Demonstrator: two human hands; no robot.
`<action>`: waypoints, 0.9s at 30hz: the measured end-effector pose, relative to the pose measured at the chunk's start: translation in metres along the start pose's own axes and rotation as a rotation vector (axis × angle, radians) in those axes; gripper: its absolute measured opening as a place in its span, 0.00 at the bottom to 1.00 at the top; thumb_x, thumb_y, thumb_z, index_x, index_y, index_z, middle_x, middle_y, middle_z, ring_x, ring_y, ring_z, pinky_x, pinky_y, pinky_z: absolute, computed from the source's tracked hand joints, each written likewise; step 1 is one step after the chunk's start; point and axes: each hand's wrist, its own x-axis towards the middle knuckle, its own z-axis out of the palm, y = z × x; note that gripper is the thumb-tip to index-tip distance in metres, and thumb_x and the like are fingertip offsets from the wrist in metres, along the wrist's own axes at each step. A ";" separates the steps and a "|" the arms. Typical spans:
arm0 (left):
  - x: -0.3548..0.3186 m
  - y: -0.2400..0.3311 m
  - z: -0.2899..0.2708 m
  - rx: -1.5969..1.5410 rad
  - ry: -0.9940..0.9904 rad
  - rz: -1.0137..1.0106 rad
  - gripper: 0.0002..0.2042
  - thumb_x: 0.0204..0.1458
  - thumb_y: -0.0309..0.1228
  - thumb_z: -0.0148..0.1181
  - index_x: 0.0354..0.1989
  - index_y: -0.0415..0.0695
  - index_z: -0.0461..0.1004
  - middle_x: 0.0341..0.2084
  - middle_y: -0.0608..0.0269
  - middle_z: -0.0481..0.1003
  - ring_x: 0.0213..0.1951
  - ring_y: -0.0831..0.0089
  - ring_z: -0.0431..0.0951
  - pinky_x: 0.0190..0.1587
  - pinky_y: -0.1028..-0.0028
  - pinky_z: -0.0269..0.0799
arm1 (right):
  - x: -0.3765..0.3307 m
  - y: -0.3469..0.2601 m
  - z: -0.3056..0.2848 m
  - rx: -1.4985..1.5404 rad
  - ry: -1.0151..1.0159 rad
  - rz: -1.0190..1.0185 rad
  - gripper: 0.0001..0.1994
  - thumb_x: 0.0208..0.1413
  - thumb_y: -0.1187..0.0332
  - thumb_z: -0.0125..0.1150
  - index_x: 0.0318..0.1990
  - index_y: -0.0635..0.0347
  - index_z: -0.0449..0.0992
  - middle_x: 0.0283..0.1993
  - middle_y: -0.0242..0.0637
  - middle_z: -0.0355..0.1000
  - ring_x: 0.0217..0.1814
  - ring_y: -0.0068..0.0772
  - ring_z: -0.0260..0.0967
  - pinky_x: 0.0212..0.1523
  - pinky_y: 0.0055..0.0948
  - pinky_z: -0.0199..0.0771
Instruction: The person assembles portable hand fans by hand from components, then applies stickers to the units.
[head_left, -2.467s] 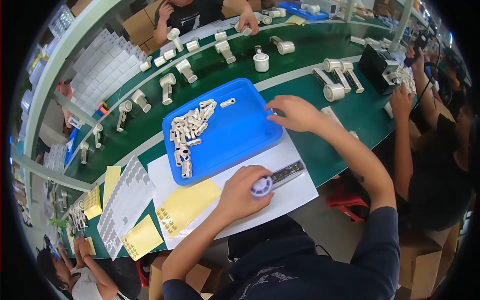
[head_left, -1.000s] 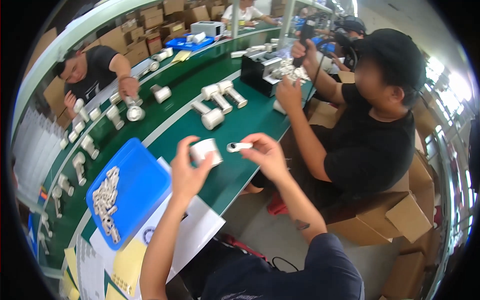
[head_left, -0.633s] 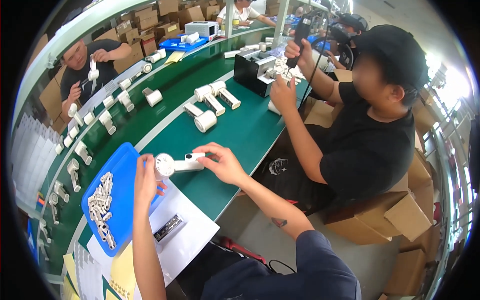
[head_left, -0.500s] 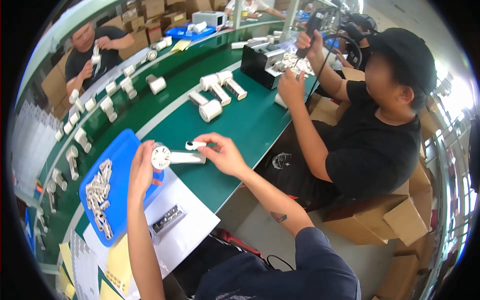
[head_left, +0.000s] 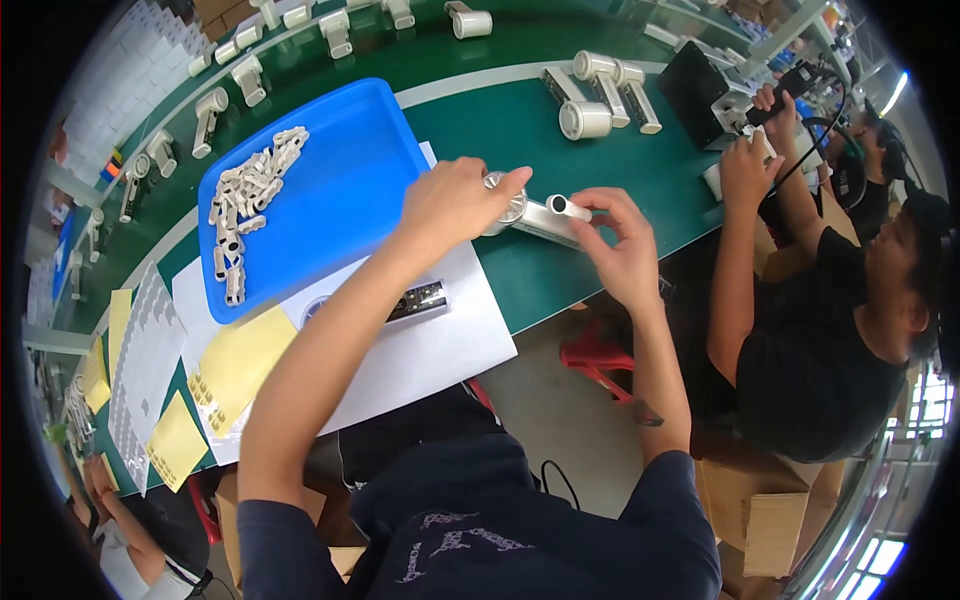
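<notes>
My left hand (head_left: pixel 450 200) is closed round the round head of a white handheld fan (head_left: pixel 543 222), partly covering its spoked face. The fan's handle points right, toward my right hand (head_left: pixel 625 250). Between the thumb and fingers of that hand is a small white plastic part (head_left: pixel 572 208) with a dark round hole at one end. It is close over the handle; whether they touch I cannot tell. Left of my hands, a pile of similar small parts (head_left: pixel 250 185) lies in a blue tray (head_left: pixel 350 130).
A white sheet (head_left: pixel 450 345) bears a clear-cased piece with a dark inside (head_left: pixel 425 298), partly behind my left forearm. Yellow sheets (head_left: pixel 180 440) lie left. More white fans (head_left: pixel 585 118) rest on the green table and line. A co-worker (head_left: pixel 820 300) in black sits to the right.
The view has swung, so tray and table appear shifted. My left hand has turned over the fan's head, its back now uppermost. The small part stays pinched in my right hand by the handle.
</notes>
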 end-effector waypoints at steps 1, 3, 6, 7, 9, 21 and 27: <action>-0.001 -0.002 0.003 -0.004 -0.004 -0.004 0.35 0.50 0.62 0.55 0.41 0.34 0.74 0.27 0.50 0.78 0.32 0.56 0.81 0.33 0.62 0.77 | -0.002 0.002 -0.004 -0.001 -0.005 0.005 0.10 0.51 0.79 0.62 0.42 0.62 0.77 0.43 0.38 0.74 0.44 0.33 0.73 0.45 0.27 0.73; -0.006 0.008 -0.003 0.077 0.082 0.163 0.29 0.47 0.56 0.62 0.44 0.39 0.74 0.35 0.51 0.77 0.43 0.54 0.78 0.45 0.60 0.74 | -0.004 0.008 -0.010 -0.057 0.022 0.002 0.10 0.51 0.79 0.62 0.42 0.62 0.76 0.42 0.39 0.73 0.42 0.34 0.73 0.43 0.28 0.73; -0.006 -0.017 0.006 -0.059 0.066 0.730 0.27 0.43 0.48 0.69 0.48 0.44 0.72 0.40 0.53 0.75 0.47 0.55 0.75 0.50 0.61 0.71 | -0.010 0.012 0.000 -0.030 0.041 -0.041 0.10 0.51 0.79 0.62 0.42 0.62 0.76 0.41 0.40 0.73 0.41 0.34 0.72 0.41 0.28 0.73; -0.007 -0.023 0.011 -0.025 0.014 0.730 0.29 0.41 0.42 0.71 0.51 0.45 0.69 0.40 0.53 0.75 0.48 0.55 0.74 0.53 0.61 0.68 | -0.010 0.011 0.005 -0.037 0.017 -0.047 0.10 0.52 0.79 0.61 0.42 0.62 0.76 0.40 0.39 0.73 0.40 0.34 0.72 0.41 0.28 0.72; -0.002 -0.023 0.007 -0.105 -0.034 0.625 0.28 0.43 0.42 0.71 0.51 0.45 0.69 0.40 0.53 0.76 0.47 0.54 0.74 0.52 0.61 0.69 | -0.008 0.011 0.010 -0.010 0.006 -0.061 0.10 0.52 0.78 0.62 0.42 0.62 0.75 0.41 0.39 0.73 0.41 0.36 0.72 0.42 0.28 0.72; -0.003 -0.008 0.019 0.088 0.014 0.611 0.29 0.38 0.40 0.73 0.49 0.43 0.70 0.44 0.55 0.70 0.51 0.54 0.69 0.50 0.62 0.68 | 0.000 0.020 -0.007 -0.046 0.045 -0.080 0.11 0.48 0.81 0.63 0.41 0.64 0.76 0.40 0.39 0.74 0.41 0.35 0.73 0.42 0.28 0.74; 0.019 -0.008 -0.008 -0.102 -0.344 0.458 0.24 0.47 0.51 0.65 0.40 0.40 0.77 0.39 0.49 0.78 0.44 0.54 0.77 0.44 0.62 0.73 | 0.001 0.011 -0.007 -0.148 -0.035 -0.132 0.11 0.47 0.80 0.65 0.40 0.63 0.77 0.39 0.37 0.73 0.37 0.33 0.72 0.38 0.27 0.73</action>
